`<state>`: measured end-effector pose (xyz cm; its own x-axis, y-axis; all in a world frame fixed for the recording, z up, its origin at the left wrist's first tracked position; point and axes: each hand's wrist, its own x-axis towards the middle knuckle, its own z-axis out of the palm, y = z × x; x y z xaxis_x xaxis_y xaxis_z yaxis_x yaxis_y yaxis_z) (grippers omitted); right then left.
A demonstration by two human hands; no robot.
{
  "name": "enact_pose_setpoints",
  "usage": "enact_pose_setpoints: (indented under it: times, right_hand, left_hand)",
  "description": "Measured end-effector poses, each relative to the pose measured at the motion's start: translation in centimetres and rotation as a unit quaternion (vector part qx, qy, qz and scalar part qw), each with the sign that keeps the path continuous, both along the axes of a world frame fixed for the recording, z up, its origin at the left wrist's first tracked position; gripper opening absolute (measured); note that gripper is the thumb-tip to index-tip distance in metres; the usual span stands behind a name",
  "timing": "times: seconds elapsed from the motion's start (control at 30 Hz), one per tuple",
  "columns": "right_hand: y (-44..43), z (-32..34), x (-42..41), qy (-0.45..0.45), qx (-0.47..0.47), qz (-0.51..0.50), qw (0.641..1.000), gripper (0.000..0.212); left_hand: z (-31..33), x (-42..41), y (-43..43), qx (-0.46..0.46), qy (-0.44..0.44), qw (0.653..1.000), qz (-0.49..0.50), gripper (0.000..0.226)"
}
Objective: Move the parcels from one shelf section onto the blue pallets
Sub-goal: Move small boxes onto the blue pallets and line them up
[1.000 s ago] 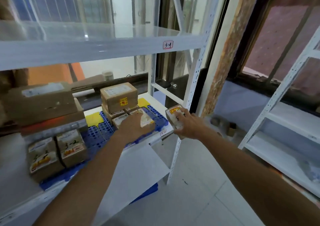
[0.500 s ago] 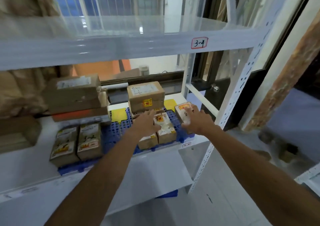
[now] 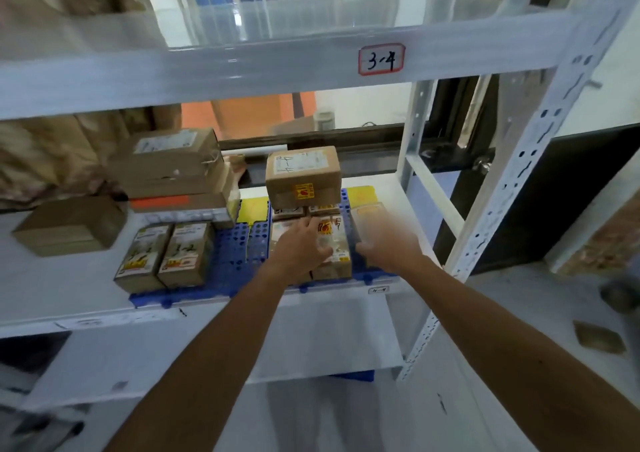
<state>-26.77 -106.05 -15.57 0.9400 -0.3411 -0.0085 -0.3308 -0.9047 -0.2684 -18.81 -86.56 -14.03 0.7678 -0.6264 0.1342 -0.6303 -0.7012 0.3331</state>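
Observation:
A blue pallet [image 3: 235,256] lies on the white shelf [image 3: 52,289]. Small brown parcels [image 3: 332,247] sit in a row on its right part, and a larger brown box [image 3: 303,178] is stacked on the rear ones. My left hand [image 3: 299,245] rests flat on the front parcels. My right hand [image 3: 386,249], blurred, holds a small parcel [image 3: 369,221] at the pallet's right end, beside that row. Two more small parcels [image 3: 166,254] stand on the pallet's left part.
A stack of bigger brown boxes [image 3: 169,171] and a single box [image 3: 69,225] sit on the shelf to the left. The shelf above carries a label reading 3-4 [image 3: 381,58]. A perforated white upright [image 3: 516,181] stands at the right. Another blue pallet [image 3: 353,375] shows below.
My right hand has carried the small parcel from outside the shelf's right post in to the pallet's right end. My left hand stayed on the front parcels. The view swung left.

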Motion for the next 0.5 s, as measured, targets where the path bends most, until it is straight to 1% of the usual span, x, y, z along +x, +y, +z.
enact_pose_setpoints:
  times: [0.17,0.37,0.5]
  right_hand:
    - [0.1,-1.1,0.9,-0.001,0.004,-0.001,1.0,0.076]
    - [-0.1,-1.9,0.8,-0.015,-0.021,0.012,1.0,0.071]
    - [-0.2,-1.8,0.4,-0.012,-0.019,0.017,1.0,0.068]
  left_hand:
    - [-0.1,0.0,-0.5,-0.012,-0.008,1.0,0.005,0.056]
    - [-0.5,0.3,-0.5,0.01,-0.025,1.0,0.005,0.054]
    - [-0.3,0.7,-0.9,0.018,-0.034,0.999,0.007,0.053]
